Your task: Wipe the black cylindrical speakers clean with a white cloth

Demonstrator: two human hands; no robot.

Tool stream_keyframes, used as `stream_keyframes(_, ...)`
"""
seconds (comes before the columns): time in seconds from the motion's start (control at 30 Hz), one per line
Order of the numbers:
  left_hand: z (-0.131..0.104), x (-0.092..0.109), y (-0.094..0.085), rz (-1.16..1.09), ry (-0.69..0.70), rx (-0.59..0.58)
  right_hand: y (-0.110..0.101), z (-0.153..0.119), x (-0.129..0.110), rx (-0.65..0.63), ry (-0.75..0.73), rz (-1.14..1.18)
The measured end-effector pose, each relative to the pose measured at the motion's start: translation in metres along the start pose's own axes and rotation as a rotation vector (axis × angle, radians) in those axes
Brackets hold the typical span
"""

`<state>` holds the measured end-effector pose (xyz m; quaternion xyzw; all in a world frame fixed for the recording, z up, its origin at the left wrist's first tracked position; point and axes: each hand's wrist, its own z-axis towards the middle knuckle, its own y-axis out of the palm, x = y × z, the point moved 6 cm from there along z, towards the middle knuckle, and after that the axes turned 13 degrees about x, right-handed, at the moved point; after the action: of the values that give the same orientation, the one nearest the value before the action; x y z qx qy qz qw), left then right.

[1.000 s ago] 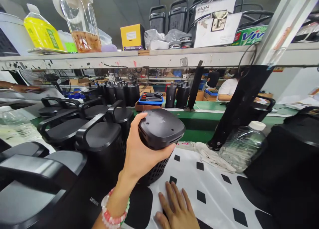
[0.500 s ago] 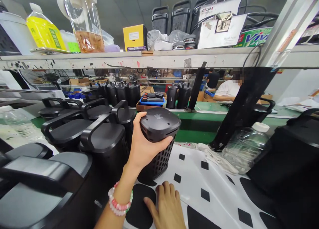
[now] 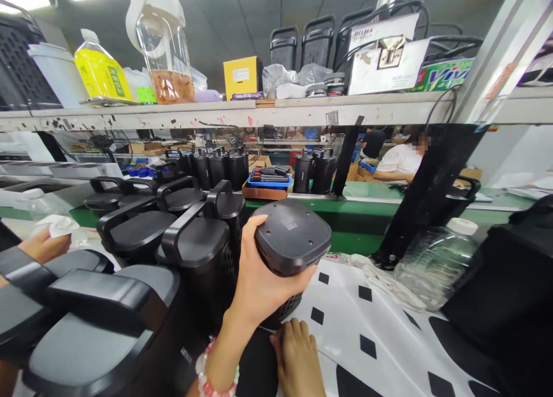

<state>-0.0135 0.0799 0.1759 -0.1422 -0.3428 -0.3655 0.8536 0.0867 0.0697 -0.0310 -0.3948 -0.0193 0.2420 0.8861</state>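
My left hand point(image 3: 265, 282), with a beaded bracelet at the wrist, grips a black portable speaker point(image 3: 294, 235) around its upper end. The speaker stands upside down and tilted, its flat screwed base facing up and towards me and its perforated side partly behind my hand. Low at the speaker's bottom end, my right hand point(image 3: 298, 356) lies with bent fingers and the thumb drawn in beside them. Its fingertips are hidden, so what they hold, if anything, does not show. Beneath is a white mat with black patches point(image 3: 341, 328).
Several similar speakers with raised handles point(image 3: 194, 241) crowd the left side. Another person's hand point(image 3: 45, 244) holds a white cloth at far left. A clear bottle point(image 3: 438, 264) and a black bulk point(image 3: 510, 293) stand right. A shelf point(image 3: 294, 116) crosses above; a person sits beyond.
The speaker has tipped so more of its base faces me. My right thumb has drawn in against the fingers. Another person's hand with a white cloth has appeared at left; the view has shifted.
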Motion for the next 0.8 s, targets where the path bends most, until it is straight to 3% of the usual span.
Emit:
stream_keyframes(0.2,-0.014,0.006,0.0,0.011,-0.006,-0.005,0.009,-0.001,0.011,0.076,0.062,0.094)
stream_keyframes(0.33,-0.01,0.006,0.003,0.017,0.027,-0.029,0.012,0.0,0.011,0.067,0.09,0.167)
stream_keyframes(0.53,0.009,-0.003,0.002,-0.004,-0.033,-0.026,0.006,0.002,0.004,0.003,0.161,0.402)
stream_keyframes(0.67,0.013,-0.009,-0.002,-0.018,-0.052,-0.019,0.0,0.006,0.002,-0.072,0.341,0.655)
stream_keyframes(0.8,0.012,-0.009,-0.002,-0.03,-0.043,-0.028,-0.009,0.008,0.0,-0.109,0.386,0.681)
